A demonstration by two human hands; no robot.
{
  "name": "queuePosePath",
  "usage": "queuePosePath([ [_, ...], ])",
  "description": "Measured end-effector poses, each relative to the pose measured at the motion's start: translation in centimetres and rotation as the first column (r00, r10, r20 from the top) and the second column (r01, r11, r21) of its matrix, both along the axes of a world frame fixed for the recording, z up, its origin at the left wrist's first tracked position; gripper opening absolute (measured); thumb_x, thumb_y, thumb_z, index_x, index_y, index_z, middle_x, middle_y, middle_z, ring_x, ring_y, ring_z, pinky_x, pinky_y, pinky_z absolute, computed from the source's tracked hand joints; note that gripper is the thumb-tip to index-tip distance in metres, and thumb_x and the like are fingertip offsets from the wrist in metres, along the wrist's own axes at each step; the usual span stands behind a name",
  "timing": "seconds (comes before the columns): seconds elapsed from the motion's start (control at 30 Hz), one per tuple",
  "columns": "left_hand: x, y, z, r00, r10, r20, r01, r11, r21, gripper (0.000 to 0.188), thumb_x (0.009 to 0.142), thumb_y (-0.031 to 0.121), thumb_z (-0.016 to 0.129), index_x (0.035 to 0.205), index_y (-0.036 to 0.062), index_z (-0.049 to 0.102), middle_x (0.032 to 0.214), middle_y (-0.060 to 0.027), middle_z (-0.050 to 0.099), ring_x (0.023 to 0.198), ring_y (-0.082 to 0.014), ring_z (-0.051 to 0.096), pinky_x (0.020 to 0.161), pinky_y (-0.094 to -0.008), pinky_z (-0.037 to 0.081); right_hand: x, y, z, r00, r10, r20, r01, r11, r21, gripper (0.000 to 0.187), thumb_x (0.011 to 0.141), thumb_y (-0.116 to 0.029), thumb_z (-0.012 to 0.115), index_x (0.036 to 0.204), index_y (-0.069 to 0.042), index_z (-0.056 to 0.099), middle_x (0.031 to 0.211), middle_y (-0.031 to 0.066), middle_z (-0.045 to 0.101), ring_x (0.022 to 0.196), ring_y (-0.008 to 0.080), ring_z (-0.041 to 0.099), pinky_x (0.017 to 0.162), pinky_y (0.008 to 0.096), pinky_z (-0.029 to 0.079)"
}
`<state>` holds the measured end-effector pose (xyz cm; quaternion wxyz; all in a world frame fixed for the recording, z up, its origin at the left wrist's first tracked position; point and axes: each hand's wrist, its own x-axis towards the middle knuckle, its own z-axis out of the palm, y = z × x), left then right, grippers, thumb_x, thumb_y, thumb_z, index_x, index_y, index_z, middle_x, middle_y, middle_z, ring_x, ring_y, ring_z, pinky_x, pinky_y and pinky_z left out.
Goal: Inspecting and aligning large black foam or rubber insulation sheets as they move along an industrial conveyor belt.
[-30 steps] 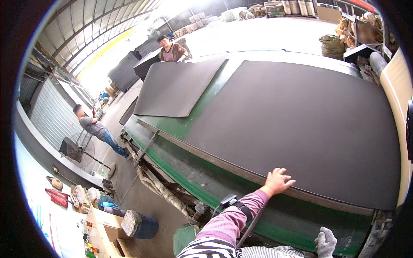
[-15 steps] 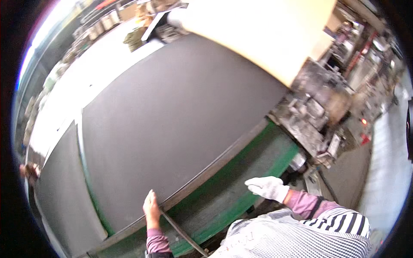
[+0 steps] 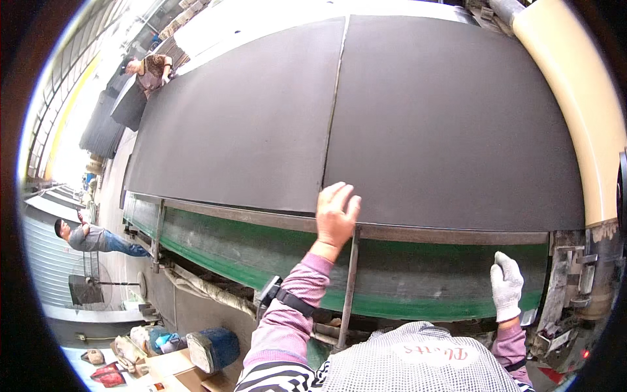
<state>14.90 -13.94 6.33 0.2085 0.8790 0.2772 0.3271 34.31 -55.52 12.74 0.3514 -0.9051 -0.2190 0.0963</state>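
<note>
Left sheet (image 3: 235, 137), flat and black, lies beyond the left part of the green belt (image 3: 431, 277). The person's bare left hand (image 3: 335, 219), loosely spread and gripping nothing, reaches past the belt's middle; contact is unclear. Right sheet (image 3: 450, 130) lies beyond the belt's right part. The gloved right hand (image 3: 507, 287), released, hovers over the belt's right end.

Your left hand (image 3: 336, 212) can slide over the flat left black sheet (image 3: 241, 137) or right black sheet (image 3: 450, 124). Your right hand (image 3: 507, 287) has room to go up over the right one. The big tan roll (image 3: 575, 98) blocks the right side. A metal bar (image 3: 351, 287) stands between your hands. A worker (image 3: 153, 72) is at the far left.
</note>
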Motion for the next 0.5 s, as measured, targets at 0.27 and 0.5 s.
queuePosePath([
  [0.27, -7.5, 10.8, -3.5, 0.728, 0.385, -0.568, -0.450, 0.892, 0.028, 0.073, 0.067, 0.032, 0.077, 0.128, -0.0028, 0.055, 0.130, -0.0202, 0.053, 0.124, -0.0370, 0.047, 0.107, -0.0465, 0.042, 1.5, 18.6, -2.9, 0.862, 0.481, 0.163, -0.498, 0.862, 0.091, 0.042, 0.093, -0.028, 0.061, 0.131, -0.011, 0.061, 0.123, 0.0135, 0.066, 0.115, 0.0299, 0.063, 0.100, 0.0402, 0.051],
  [0.5, -4.3, 4.7, -3.1, 0.858, 0.110, -0.502, -0.191, 0.975, -0.112, 0.042, 0.074, 0.028, 0.077, 0.105, 0.0029, 0.065, 0.111, -0.0139, 0.062, 0.106, -0.0330, 0.058, 0.094, -0.0439, 0.049, 0.2, 22.3, -3.3, 0.932, 0.362, -0.001, -0.347, 0.893, -0.288, 0.051, 0.085, -0.028, 0.065, 0.133, -0.012, 0.056, 0.122, 0.0139, 0.063, 0.112, 0.0340, 0.062, 0.093, 0.0455, 0.052],
])
